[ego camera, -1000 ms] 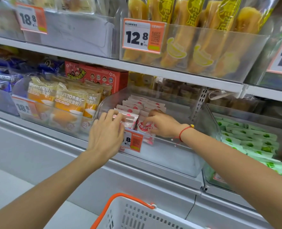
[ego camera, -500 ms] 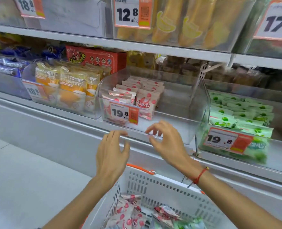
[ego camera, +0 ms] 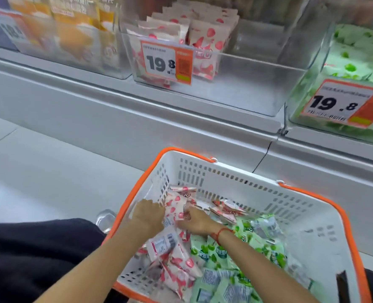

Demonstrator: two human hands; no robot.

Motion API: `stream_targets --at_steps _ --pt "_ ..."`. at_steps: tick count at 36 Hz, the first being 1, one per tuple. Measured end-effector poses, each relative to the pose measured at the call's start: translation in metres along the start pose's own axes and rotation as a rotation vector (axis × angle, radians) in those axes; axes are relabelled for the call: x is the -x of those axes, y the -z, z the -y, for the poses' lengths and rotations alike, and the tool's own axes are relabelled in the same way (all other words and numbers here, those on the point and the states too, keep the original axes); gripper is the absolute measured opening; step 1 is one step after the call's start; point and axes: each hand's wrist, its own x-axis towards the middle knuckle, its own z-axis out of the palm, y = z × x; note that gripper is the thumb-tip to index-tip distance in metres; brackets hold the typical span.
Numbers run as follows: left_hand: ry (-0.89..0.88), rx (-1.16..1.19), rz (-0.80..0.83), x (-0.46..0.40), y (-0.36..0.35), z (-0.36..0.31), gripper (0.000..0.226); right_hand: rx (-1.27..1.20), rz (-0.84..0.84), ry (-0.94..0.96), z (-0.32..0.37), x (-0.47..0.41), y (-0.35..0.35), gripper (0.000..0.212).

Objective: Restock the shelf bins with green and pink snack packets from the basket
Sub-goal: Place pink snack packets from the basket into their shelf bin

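Hands [ego camera: 172, 219] apparently on pink packets [ego camera: 176, 207]

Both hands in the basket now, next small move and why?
Probably lift the pink packet that both the left hand and right hand are gathering, up toward the pink bin. That bin's right side looks bare, and more pink packets lie in the basket.

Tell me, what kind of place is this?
Most likely a shop. Orange price tags hang on clear shelf bins full of snack packets, and a shopping basket sits below.
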Motion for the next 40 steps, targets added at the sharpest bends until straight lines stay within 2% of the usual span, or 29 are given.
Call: stream_targets --at_steps 3,7,10,13,14,17,21,24,27,28,31,34,37,40 --pt "0.028 0.040 0.132 -0.001 -0.008 -0.007 0.034 0.077 -0.076 -0.048 -0.005 -0.009 -0.017 0.027" --pt "-0.026 0.202 0.212 -0.008 -0.011 -0.004 0.045 0.101 -0.171 -0.069 -0.007 -0.012 -0.018 0.038" --pt "-0.086 0.314 0.289 -0.011 -0.012 0.002 0.049 0.111 -0.153 -0.057 -0.006 -0.008 -0.006 0.032" --pt "-0.094 0.262 0.366 -0.014 -0.004 0.000 0.050 0.075 -0.139 -0.029 -0.007 0.004 0.018 0.011" --pt "-0.081 0.228 0.352 -0.016 0.000 0.000 0.050 0.054 -0.124 -0.019 -0.005 0.010 0.029 0.019" --pt "0.011 0.300 0.215 -0.020 0.023 0.003 0.046 -0.123 -0.083 0.026 0.001 0.030 0.065 0.035" --pt "-0.002 0.695 0.124 -0.014 0.076 0.010 0.060 -0.327 -0.134 0.103 0.017 0.054 0.110 0.033" --pt "-0.118 1.001 0.024 0.000 0.116 0.016 0.044 -0.384 -0.176 0.154 0.040 0.074 0.142 0.029" --pt "-0.182 1.295 -0.228 0.018 0.142 0.024 0.017 -0.447 -0.270 0.225 0.066 0.095 0.175 0.025" --pt "-0.191 1.356 -0.319 0.022 0.148 0.027 0.015 -0.457 -0.308 0.241 0.074 0.101 0.183 0.020" --pt "-0.239 1.383 -0.534 0.030 0.167 0.034 0.025 -0.390 -0.474 0.307 0.096 0.121 0.201 0.009" --pt "-0.312 1.377 -0.687 0.036 0.185 0.037 0.005 -0.274 -0.701 0.359 0.118 0.138 0.210 0.007" --pt "-0.384 1.292 -0.796 0.044 0.208 0.041 0.004 -0.257 -0.773 0.405 0.136 0.146 0.219 0.008" --pt "-0.308 1.127 -0.863 0.039 0.234 0.054 0.017 -0.266 -0.832 0.438 0.149 0.143 0.236 0.014"
